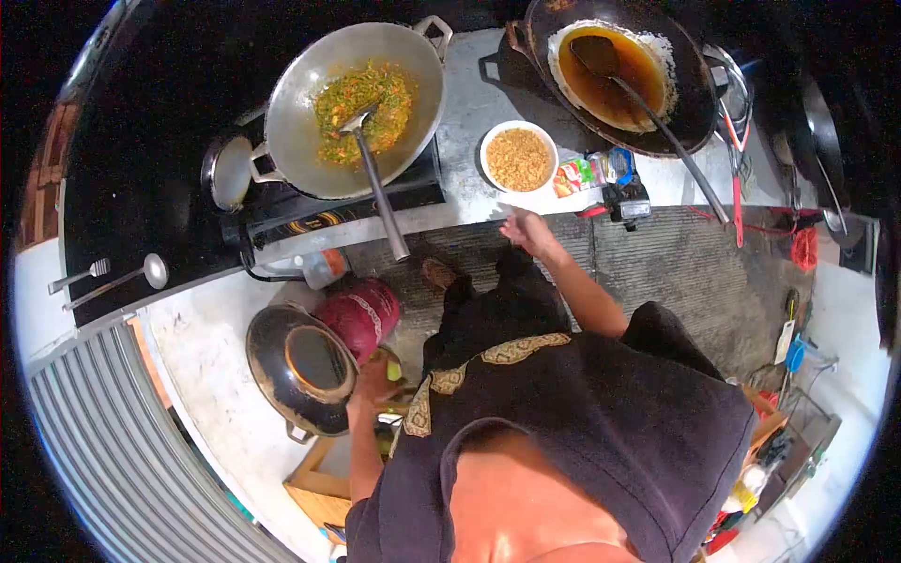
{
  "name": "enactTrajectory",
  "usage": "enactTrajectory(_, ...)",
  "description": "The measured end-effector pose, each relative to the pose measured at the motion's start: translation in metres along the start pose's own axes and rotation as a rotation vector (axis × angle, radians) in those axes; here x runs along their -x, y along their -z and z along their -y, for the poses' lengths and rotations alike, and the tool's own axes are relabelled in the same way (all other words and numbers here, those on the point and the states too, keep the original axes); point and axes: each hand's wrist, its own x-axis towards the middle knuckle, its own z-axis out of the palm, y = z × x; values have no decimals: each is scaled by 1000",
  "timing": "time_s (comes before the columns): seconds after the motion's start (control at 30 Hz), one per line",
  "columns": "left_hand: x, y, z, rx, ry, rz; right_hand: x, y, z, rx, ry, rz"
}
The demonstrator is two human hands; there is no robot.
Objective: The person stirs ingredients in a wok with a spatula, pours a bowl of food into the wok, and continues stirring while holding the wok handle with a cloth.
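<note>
My right hand [528, 233], fingers loosely bent and nothing seen in them, hovers at the counter's front edge just below a white bowl [519, 158] of crumbly golden-brown food. My left hand [373, 383] reaches down on the left, between a dark wok [272, 361] and my body. A rounded pale green thing [393, 370] shows right at its fingers; I cannot tell whether the hand grips it. On the stove, a large metal wok [310, 103] holds chopped greens with orange bits [385, 89]. A long-handled spatula [375, 178] rests in that wok.
At the right, a blackened wok [690, 56] contains brown oil [619, 94] and a dark ladle [671, 136]. Seasoning packets [574, 176] lie beside the bowl. A maroon gas cylinder [361, 314] stands under the counter. A fork [83, 275] and spoon [155, 271] lie far left.
</note>
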Motion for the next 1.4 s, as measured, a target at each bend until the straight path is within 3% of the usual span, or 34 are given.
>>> enactTrajectory(0.13,-8,51,-75,165,91,-130,-37,47,20,-128,135,-72)
enactTrajectory(0.2,-16,49,-106,299,72,-212,-56,58,33,-127,112,101)
enactTrajectory(0.27,-28,31,-128,306,-151,-344,-67,63,36,-103,84,212)
enactTrajectory(0.43,-66,6,-185,377,-359,-312,-85,74,48,-80,81,238)
enactTrajectory(0.63,-99,17,-226,516,-349,-336,-59,61,76,27,69,247)
enactTrajectory(0.73,-105,33,-240,638,-377,-480,-24,47,99,90,33,278)
enactTrajectory(0.8,-106,48,-250,934,-341,-429,8,34,115,85,-23,329)
enactTrajectory(0.93,-125,67,-249,1483,-403,-281,97,-35,161,331,-2,485)
enactTrajectory(1.03,-118,109,-249,1763,-199,-297,132,-77,163,353,-33,563)
enactTrajectory(1.1,-107,118,-223,1802,-605,-356,149,-115,158,399,19,594)
enactTrajectory(1.2,-79,144,-194,1868,-608,-371,151,-164,148,473,38,626)
enactTrajectory(1.3,-69,177,-162,1815,-595,-608,136,-215,127,460,51,728)
enactTrajectory(1.4,-74,205,-123,1856,-733,-601,121,-255,103,368,25,725)
